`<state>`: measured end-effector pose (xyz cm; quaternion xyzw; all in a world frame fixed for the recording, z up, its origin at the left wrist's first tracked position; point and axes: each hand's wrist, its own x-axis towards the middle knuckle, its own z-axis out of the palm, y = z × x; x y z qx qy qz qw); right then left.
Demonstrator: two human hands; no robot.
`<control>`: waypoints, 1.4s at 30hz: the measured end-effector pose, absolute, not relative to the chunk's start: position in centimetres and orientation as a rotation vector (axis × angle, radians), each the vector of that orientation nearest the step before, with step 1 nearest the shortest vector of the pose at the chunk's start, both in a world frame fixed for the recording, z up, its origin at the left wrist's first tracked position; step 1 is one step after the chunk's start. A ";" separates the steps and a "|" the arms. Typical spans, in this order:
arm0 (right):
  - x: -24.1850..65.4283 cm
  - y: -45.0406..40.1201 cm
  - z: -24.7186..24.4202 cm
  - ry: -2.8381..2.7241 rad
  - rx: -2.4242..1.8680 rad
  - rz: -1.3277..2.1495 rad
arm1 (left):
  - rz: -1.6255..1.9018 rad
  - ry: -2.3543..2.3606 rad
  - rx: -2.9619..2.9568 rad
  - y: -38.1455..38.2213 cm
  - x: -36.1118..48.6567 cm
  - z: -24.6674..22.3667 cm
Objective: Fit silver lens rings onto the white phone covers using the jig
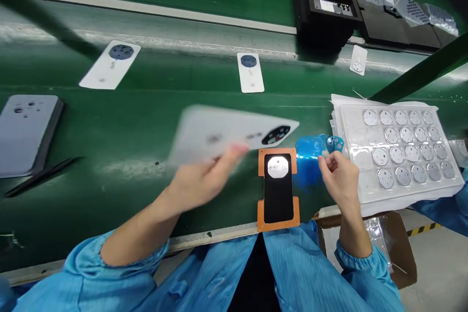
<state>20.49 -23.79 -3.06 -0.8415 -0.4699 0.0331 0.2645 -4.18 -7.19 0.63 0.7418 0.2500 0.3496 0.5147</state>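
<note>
My left hand (199, 180) grips a white phone back panel (228, 131) with a dark oval camera cutout; motion blurs the panel, which tilts above the bench. In my right hand (341, 178), thumb and fingers pinch a sheet of blue film (309, 156) with a holed round end. Between the hands, near the bench's front edge, lies an orange fixture (261, 213) with a black phone-shaped bed (278, 200). A silver, round-cornered camera piece (278, 166) sits at the top of that bed.
Right of my right hand is a clear tray (373, 153) holding rows of silver discs. White panels (250, 75) lie along the back strip. A stack of grey panels (25, 136) and black tweezers (42, 175) are at left. A green post (420, 68) slants at right.
</note>
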 end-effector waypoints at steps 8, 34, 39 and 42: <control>17.8 -23.5 -2.7 -2.069 -1.539 -0.076 | 0.511 0.224 2.960 -12.1 -4.1 -2.8; 17.5 -24.1 -5.3 -2.429 -1.727 0.059 | 0.189 0.345 2.992 -13.1 -3.6 -6.1; 17.3 -24.7 -5.3 -2.457 -1.731 0.103 | 0.214 0.391 2.959 -14.0 -4.3 -6.8; 17.3 -25.4 -5.2 -2.488 -1.727 0.099 | 0.286 0.432 2.937 -14.8 -4.9 -6.7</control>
